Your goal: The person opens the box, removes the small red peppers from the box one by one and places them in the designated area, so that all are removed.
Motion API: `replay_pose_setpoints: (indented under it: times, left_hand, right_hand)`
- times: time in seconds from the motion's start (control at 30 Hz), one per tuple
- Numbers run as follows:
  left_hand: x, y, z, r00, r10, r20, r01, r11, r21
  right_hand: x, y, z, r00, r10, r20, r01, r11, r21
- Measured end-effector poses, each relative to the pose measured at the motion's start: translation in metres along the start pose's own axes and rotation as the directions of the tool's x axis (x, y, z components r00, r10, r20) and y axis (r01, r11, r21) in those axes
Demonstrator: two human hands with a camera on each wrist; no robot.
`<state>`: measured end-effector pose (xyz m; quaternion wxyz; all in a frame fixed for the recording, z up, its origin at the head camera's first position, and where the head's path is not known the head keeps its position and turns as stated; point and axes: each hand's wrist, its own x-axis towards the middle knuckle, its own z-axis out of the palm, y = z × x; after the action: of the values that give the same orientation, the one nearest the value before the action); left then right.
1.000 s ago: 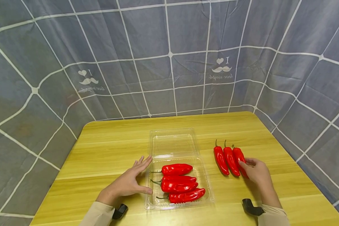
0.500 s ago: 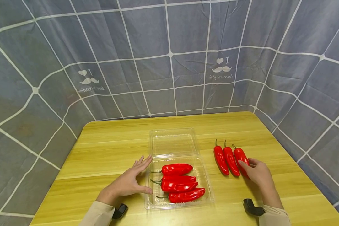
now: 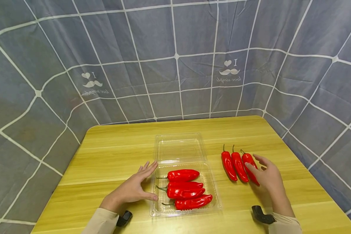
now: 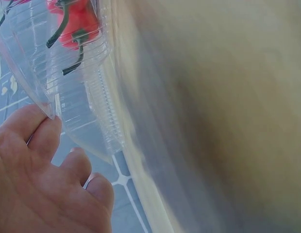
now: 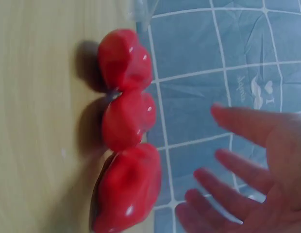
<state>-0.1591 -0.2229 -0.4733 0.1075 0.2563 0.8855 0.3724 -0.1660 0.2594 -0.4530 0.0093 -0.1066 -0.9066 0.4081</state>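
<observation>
My left hand [image 3: 132, 188] is spread along the left side of a clear plastic clamshell box [image 3: 212, 208], its fingertips right at the rim in the left wrist view. Several red chili peppers [image 3: 183, 175] with green stems lie crosswise in the box. To the right, three more red peppers lie side by side on the table: a left one [image 3: 229, 166], a middle one [image 3: 239, 166] and a right one [image 3: 248, 160]. Over the right one hovers my right hand [image 3: 267, 175], fingers parted and holding nothing; the right wrist view shows a gap between hand and peppers.
The box lid [image 3: 179, 148] lies folded back behind the box. Wood-patterned table [image 3: 117, 146] surrounds everything, with a grey checked curtain [image 3: 152, 78] along its back and sides. A black wrist mount [image 3: 261, 215] sits under each forearm.
My right hand has let go of the rightmost pepper; its fingers have opened and lifted off. That pepper shifted slightly right before the release. The left hand has stayed in place.
</observation>
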Motion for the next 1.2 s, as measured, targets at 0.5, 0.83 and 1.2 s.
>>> replay_pose_setpoints:
  times: [0.5, 0.83, 1.2]
  left_hand:
    - [0.001, 0.001, -0.001, 1.000, -0.002, 0.003, 0.002, 1.000, 0.018]
    - [-0.001, -0.001, 0.001, 1.000, 0.001, 0.000, -0.001, 1.000, 0.021]
    - [0.000, -0.001, 0.000, 1.000, -0.003, 0.002, 0.003, 1.000, 0.007]
  right_hand:
    - [-0.013, -0.028, 0.016, 0.953, -0.292, 0.080, 0.276, 0.947, 0.165]
    - [-0.019, -0.044, 0.034, 0.884, -0.422, 0.202, 0.347, 0.881, 0.320]
    - [-0.020, -0.061, 0.056, 0.751, -0.586, 0.305, 0.438, 0.787, 0.434]
